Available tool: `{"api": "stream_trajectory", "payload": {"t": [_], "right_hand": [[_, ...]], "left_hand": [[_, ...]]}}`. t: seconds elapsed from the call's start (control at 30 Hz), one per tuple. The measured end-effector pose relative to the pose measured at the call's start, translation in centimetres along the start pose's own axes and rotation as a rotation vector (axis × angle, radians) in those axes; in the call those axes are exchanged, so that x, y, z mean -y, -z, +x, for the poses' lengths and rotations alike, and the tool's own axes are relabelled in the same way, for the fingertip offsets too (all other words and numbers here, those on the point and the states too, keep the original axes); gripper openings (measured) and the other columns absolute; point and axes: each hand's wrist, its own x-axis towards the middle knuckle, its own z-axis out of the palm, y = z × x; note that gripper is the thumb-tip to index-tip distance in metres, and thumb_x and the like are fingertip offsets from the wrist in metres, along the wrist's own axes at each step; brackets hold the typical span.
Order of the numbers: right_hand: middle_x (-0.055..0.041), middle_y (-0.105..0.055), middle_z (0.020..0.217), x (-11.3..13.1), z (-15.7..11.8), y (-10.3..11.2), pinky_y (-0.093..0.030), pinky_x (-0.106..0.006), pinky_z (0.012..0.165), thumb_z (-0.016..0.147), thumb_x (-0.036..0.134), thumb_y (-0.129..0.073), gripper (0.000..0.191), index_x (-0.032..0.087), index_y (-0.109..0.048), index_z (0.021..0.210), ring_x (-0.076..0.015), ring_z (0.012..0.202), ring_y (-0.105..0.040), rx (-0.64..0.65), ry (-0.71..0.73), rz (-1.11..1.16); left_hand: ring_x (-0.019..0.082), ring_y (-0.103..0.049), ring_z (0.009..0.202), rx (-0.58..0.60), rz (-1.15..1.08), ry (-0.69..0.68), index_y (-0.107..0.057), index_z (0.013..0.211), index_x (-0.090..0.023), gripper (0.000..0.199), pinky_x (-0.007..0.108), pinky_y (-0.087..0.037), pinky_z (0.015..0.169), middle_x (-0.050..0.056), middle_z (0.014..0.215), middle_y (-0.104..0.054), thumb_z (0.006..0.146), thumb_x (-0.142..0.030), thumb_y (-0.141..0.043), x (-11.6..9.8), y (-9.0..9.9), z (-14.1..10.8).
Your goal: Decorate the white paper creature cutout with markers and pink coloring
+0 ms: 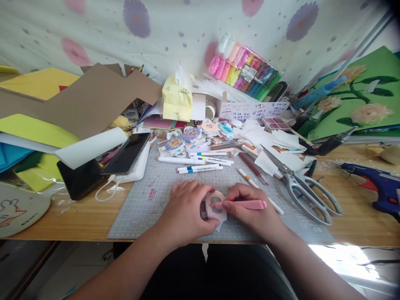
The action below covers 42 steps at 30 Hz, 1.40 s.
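Observation:
Near the front edge of the grey cutting mat (137, 212), my left hand (187, 208) grips a small pale pink paper piece (221, 213) between thumb and fingers. A dark grey patterned patch covers the middle of that piece. My right hand (250, 206) holds a pink marker (250, 204), its tip resting at or just over the patch; exact contact is too small to tell. Beyond my hands lie white markers (200, 168) and several decorated paper pieces (192, 133), coloured blue, purple, peach and teal.
Large scissors (300, 183) lie at the mat's right, with a blue glue gun (375, 183) farther right. Two phones (126, 154) and a white cable (104, 189) sit left. Behind stand a yellow tissue pack (177, 98), brown cardboard (90, 96) and a pack of coloured clay (243, 68).

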Motion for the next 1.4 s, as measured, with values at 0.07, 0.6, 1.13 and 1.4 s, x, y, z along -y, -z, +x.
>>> {"api": "stream_trajectory", "payload": {"t": [0.07,0.6,1.13,1.4], "right_hand": [[0.0012,-0.058,0.058,-0.1,0.0,0.1,-0.04,-0.026,0.051,0.071,0.029,-0.066,0.018,0.021,-0.057,0.059,-0.0156,0.059,-0.052,0.027,-0.008,0.017],[0.0038,-0.05,0.048,-1.4,0.1,0.8,-0.047,-0.037,0.085,0.064,0.021,-0.062,0.021,0.023,-0.05,0.047,-0.0185,0.063,-0.057,-0.228,-0.069,0.298],[0.0048,-0.049,0.049,-0.9,1.0,0.6,-0.034,-0.027,0.049,0.068,0.022,-0.066,0.024,0.022,-0.048,0.052,-0.0165,0.052,-0.057,-0.281,-0.146,0.161],[0.0028,-0.056,0.051,-0.6,0.9,0.4,-0.036,-0.027,0.049,0.068,0.024,-0.068,0.024,0.022,-0.05,0.052,-0.0173,0.054,-0.057,-0.3,-0.141,0.123]], "left_hand": [[0.026,-0.053,0.098,-0.001,0.001,0.0,-0.058,0.107,-0.026,0.046,0.043,-0.035,0.086,0.002,0.097,-0.059,0.064,-0.037,-0.072,0.0,0.0,0.0],[0.026,-0.052,0.096,0.027,0.017,0.005,-0.058,0.107,-0.026,0.045,0.043,-0.035,0.086,0.002,0.097,-0.059,0.064,-0.031,-0.07,0.0,0.1,0.1],[0.026,-0.052,0.098,0.021,0.005,0.013,-0.057,0.107,-0.029,0.046,0.042,-0.033,0.086,0.001,0.1,-0.06,0.063,-0.028,-0.069,0.2,-0.1,0.0],[0.027,-0.053,0.098,-0.005,-0.012,0.035,-0.054,0.101,-0.025,0.043,0.042,-0.033,0.088,0.001,0.1,-0.06,0.062,-0.028,-0.069,0.1,-0.2,-0.1]]}}
